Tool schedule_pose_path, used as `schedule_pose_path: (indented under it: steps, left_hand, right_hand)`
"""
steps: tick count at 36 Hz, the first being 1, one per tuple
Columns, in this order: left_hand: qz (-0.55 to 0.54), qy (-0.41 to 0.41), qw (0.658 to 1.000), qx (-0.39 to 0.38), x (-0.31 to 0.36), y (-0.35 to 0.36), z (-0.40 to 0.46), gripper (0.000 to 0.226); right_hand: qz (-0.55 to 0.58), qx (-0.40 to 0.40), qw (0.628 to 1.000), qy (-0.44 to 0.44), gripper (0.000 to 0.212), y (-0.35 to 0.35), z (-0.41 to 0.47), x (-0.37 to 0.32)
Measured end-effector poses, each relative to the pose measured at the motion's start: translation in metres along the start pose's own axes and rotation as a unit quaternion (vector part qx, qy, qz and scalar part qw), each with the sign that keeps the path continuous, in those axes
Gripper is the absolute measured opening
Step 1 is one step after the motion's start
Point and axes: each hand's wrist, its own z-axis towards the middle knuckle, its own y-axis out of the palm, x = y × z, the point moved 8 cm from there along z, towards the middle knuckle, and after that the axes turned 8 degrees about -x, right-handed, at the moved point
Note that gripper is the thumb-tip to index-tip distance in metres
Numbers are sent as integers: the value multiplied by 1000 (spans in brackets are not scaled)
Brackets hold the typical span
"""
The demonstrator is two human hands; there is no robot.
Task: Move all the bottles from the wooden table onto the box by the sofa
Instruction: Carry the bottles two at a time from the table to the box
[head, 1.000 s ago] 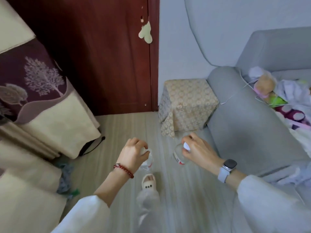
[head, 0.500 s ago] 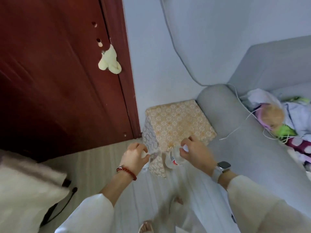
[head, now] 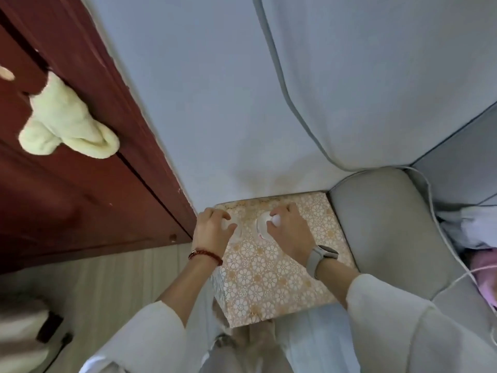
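Head view, both hands (head: 212,232) (head: 289,230) gripping bottles (head: 262,224) over box (head: 269,278), sofa arm (head: 390,232) beside.

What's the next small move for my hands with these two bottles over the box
Probably set both down and let go. The left hand and right hand each grip a clear bottle by its cap, left bottle and right bottle, already at the far part of the patterned box beside the sofa arm.
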Motion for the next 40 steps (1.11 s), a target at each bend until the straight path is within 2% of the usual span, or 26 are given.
schedule_pose_path:
  steps: [6, 14, 20, 25, 31, 40]
  left_hand:
    - [-12, -13, 999, 45, -3, 13, 62, 23]
    - [-33, -12, 999, 42, -17, 26, 102, 29]
    - [-63, 24, 997, 24, -15, 29, 100, 52]
    - [-115, -20, 992, 41, -28, 34, 102, 63]
    - [-152, -59, 987, 7, -46, 48, 107, 57]
    - [-161, -42, 986, 22, -53, 47, 112, 48]
  right_hand:
    - [41, -4, 999, -9, 31, 8, 74, 5]
    - [116, 17, 993, -15, 31, 18, 120, -2]
    - [157, 6, 987, -38, 49, 29, 126, -1]
    - [218, 3, 976, -19, 53, 42, 131, 7]
    - [288, -14, 958, 1, 52, 57, 133, 16]
    - [296, 6, 955, 0, 47, 59, 143, 18]
